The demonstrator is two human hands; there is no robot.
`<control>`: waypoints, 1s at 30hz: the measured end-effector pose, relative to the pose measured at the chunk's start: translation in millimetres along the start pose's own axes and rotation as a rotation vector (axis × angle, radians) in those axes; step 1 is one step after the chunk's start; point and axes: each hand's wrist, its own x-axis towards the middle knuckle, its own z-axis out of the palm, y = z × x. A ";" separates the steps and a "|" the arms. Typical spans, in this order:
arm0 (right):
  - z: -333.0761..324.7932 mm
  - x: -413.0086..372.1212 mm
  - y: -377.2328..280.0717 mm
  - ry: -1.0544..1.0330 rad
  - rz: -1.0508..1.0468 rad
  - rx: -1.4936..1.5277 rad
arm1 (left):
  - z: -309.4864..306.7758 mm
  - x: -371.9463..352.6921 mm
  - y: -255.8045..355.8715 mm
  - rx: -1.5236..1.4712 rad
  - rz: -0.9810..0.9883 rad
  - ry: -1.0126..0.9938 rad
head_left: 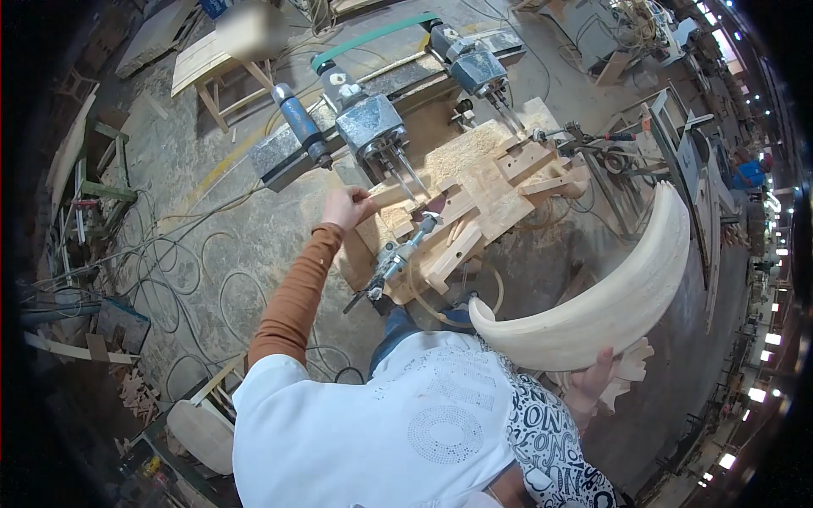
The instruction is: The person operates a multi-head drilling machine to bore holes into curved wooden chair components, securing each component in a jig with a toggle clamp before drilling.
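Observation:
My left hand (345, 208) is closed at the left end of a wooden jig (491, 190), its fingers pinched at a light wood piece by the drilling machine. My right hand (593, 378) is wrapped round the lower edge of a large curved pale wooden piece (593, 317), which is held out to the right of my body. Two drill heads (370, 123) (474, 63) with long bits point down at the jig. Sawdust covers much of the jig. A metal clamp (405, 250) sits at its near edge.
A blue cylinder (298, 123) stands left of the drill heads, and a green belt (373, 38) links their tops. Hoses and cables (182, 279) lie on the floor at left. A wooden table (199, 63) is at the back left, and a metal rack (686, 169) stands at right.

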 end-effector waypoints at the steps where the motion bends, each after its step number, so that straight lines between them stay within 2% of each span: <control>1: 0.2 -1.4 0.8 0.001 -0.003 0.000 | 1.1 -1.0 -2.0 -0.001 0.003 0.001; 3: -1.2 -4.7 2.2 -0.021 -0.010 -0.010 | 0.6 -4.7 -7.6 -0.073 -0.072 0.138; 5: 0.9 -7.6 -2.2 -0.025 -0.025 0.009 | -12.4 -9.3 -24.3 -0.116 -0.064 0.106; 7: -3.4 -8.2 -2.1 -0.027 -0.040 0.033 | -25.8 -18.9 -27.1 -0.198 -0.066 -0.096; 9: -14.9 -7.0 -0.5 -0.145 -0.031 0.069 | -21.2 -24.4 -20.8 -0.194 -0.094 -0.141; 12: -22.8 -3.3 7.2 -0.036 -0.031 0.052 | -24.6 -28.6 -6.0 0.010 -0.065 0.069; 13: -21.4 -3.2 6.4 -0.019 -0.035 0.059 | -26.8 -31.7 -8.7 0.019 -0.051 0.061; 15: -20.0 -5.2 4.1 -0.052 -0.014 0.099 | -39.4 -40.9 -24.0 0.175 -0.063 0.233; 17: -28.1 -5.3 4.0 -0.023 -0.022 0.102 | -67.4 -62.6 -23.8 0.089 -0.116 0.251; 19: -33.0 -3.8 5.9 0.010 -0.034 0.102 | -92.1 -82.9 -31.9 -0.166 -0.106 0.311; 21: -35.6 1.2 8.1 0.037 -0.064 0.143 | -124.4 -106.3 0.9 -0.310 -0.039 0.390; 23: -43.2 8.7 6.8 0.035 -0.033 0.156 | -150.0 -129.3 40.4 -0.325 -0.023 0.442; 27: -41.9 28.8 -3.9 -0.002 -0.033 0.186 | -152.5 -170.9 144.7 -0.311 0.024 0.514; 29: -53.5 44.8 -1.6 -0.004 -0.018 0.207 | -133.3 -190.6 198.0 0.114 0.146 0.507; 30: -62.2 53.9 1.6 -0.025 0.010 0.239 | -114.9 -196.2 215.6 0.115 0.136 0.519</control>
